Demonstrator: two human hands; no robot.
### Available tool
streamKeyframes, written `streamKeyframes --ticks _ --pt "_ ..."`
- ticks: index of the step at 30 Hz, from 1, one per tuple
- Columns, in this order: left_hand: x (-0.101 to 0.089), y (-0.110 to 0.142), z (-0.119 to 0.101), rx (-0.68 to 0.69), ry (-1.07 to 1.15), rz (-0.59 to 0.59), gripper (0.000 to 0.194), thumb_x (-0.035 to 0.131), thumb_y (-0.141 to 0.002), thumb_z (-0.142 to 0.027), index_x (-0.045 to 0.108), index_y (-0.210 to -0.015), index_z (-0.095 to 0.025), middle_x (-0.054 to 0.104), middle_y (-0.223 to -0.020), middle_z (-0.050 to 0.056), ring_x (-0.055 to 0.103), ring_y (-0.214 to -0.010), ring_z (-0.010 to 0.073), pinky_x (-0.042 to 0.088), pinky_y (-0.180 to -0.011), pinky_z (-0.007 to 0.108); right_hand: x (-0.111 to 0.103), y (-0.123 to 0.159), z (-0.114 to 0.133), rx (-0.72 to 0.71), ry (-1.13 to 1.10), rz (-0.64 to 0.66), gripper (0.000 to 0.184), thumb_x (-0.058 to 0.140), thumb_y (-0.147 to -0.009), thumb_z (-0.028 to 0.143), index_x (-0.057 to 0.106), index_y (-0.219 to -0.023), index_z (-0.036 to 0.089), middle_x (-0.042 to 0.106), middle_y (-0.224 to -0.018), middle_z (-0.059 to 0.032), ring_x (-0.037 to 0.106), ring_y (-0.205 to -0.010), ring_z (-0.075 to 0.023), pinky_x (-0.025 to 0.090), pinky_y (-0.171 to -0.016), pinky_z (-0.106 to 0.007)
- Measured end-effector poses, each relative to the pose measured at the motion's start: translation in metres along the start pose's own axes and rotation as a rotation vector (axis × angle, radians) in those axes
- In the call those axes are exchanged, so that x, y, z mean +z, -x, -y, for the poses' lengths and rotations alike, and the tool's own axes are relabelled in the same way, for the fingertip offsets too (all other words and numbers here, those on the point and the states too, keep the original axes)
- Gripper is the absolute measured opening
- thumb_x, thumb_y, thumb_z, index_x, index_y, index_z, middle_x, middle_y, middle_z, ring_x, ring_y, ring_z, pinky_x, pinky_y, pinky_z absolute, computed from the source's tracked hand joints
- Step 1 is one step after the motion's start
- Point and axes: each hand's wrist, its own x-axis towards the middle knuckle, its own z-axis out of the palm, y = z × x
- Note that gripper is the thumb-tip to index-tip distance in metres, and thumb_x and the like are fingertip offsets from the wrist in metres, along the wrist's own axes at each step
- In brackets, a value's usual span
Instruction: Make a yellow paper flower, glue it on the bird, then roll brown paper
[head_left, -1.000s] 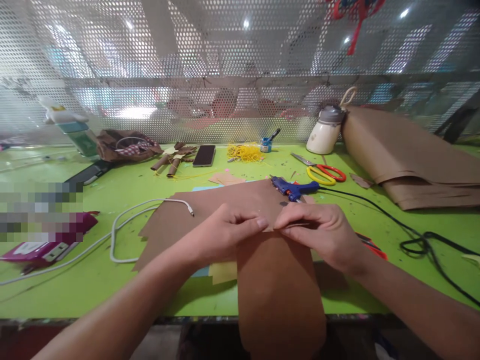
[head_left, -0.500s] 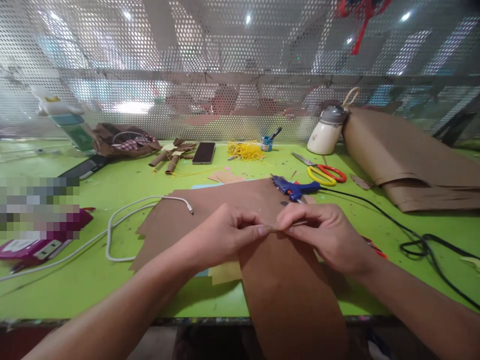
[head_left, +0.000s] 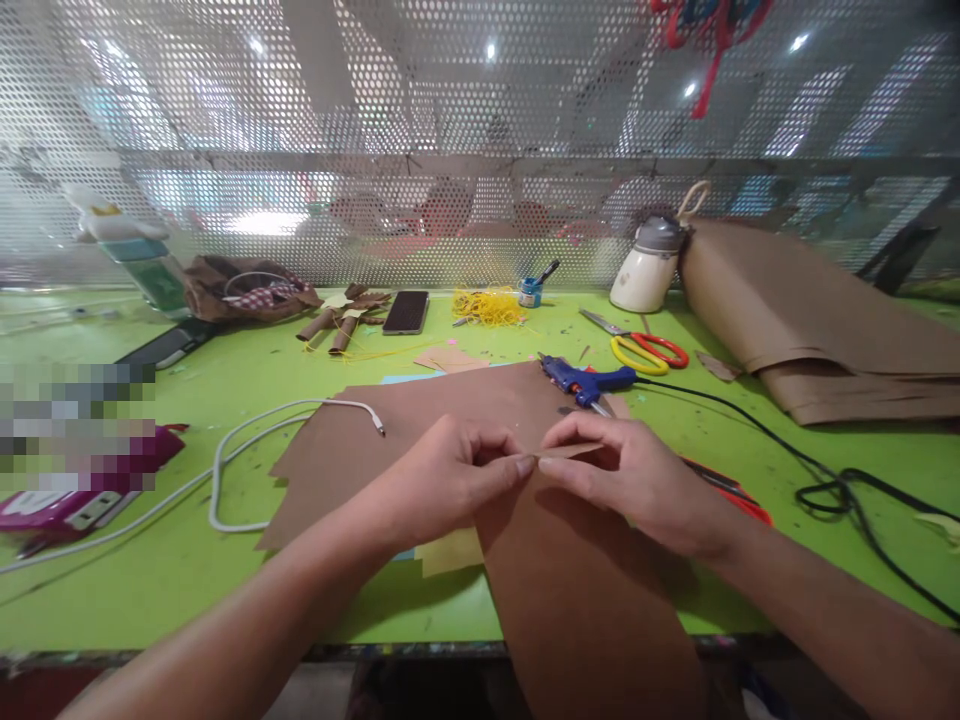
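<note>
A long strip of brown paper [head_left: 577,590] runs from the table's middle down over its front edge. My left hand [head_left: 450,475] pinches the strip's far edge between thumb and fingers. Close beside it, my right hand [head_left: 630,475] pinches the same edge, where a narrow folded flap shows under its fingers. Both sets of fingertips nearly meet. Beneath the hands lies a larger brown paper sheet [head_left: 360,440] with a jagged left side. A blue glue gun [head_left: 585,378] rests on that sheet just beyond my right hand.
Scissors [head_left: 649,353], a phone [head_left: 406,312], yellow shredded strands [head_left: 489,306] and a white bottle [head_left: 643,270] stand or lie toward the back. Folded brown paper [head_left: 810,310] is at right. A white cable [head_left: 217,480] and a purple power strip [head_left: 97,485] lie left; a black cord [head_left: 750,415] trails right.
My right hand has shifted slightly left along the paper's edge, closer to my left hand, and more of the folded flap now shows. My left hand keeps its pinch.
</note>
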Motion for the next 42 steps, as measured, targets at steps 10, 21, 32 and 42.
streamKeyframes --ticks 10,21,32,42 --pt "0.0016 0.0017 -0.0039 -0.003 0.024 0.034 0.030 0.054 -0.077 -0.039 0.059 -0.066 -0.011 0.046 -0.055 -0.002 0.038 -0.052 0.0076 0.028 -0.046 0.018 -0.0010 -0.0002 -0.0058 0.004 0.016 -0.067 0.023 0.059 -0.078 0.038 0.059 -0.070 0.016 0.050 -0.062 0.0023 0.041 -0.056 -0.0086 0.031 -0.051 -0.021" --pt "0.0023 0.0008 -0.0020 -0.033 0.086 0.060 0.033 0.056 -0.076 -0.042 0.062 -0.068 -0.011 0.048 -0.058 -0.001 0.038 -0.054 0.0080 0.029 -0.047 0.018 0.0030 -0.0007 -0.0044 -0.028 0.109 -0.086 0.019 0.059 -0.078 0.035 0.059 -0.070 0.017 0.052 -0.063 0.0018 0.043 -0.057 -0.0096 0.032 -0.051 -0.022" --pt "0.0054 0.0011 -0.0025 -0.103 0.149 -0.008 0.033 0.058 -0.074 -0.044 0.061 -0.069 -0.011 0.050 -0.055 -0.001 0.041 -0.051 0.0083 0.029 -0.046 0.019 -0.0006 0.0022 -0.0013 0.049 -0.055 0.032 0.015 0.060 -0.078 0.032 0.058 -0.077 0.017 0.049 -0.063 0.0029 0.040 -0.057 -0.0086 0.029 -0.050 -0.021" --pt "0.0038 0.0050 -0.0049 -0.090 0.227 0.033 0.029 0.057 -0.078 -0.040 0.057 -0.071 -0.012 0.052 -0.060 -0.001 0.045 -0.056 0.0091 0.033 -0.051 0.019 -0.0017 0.0002 0.0010 0.016 -0.079 -0.026 0.010 0.061 -0.076 0.025 0.061 -0.078 0.015 0.054 -0.071 0.0009 0.046 -0.065 -0.0096 0.036 -0.058 -0.020"
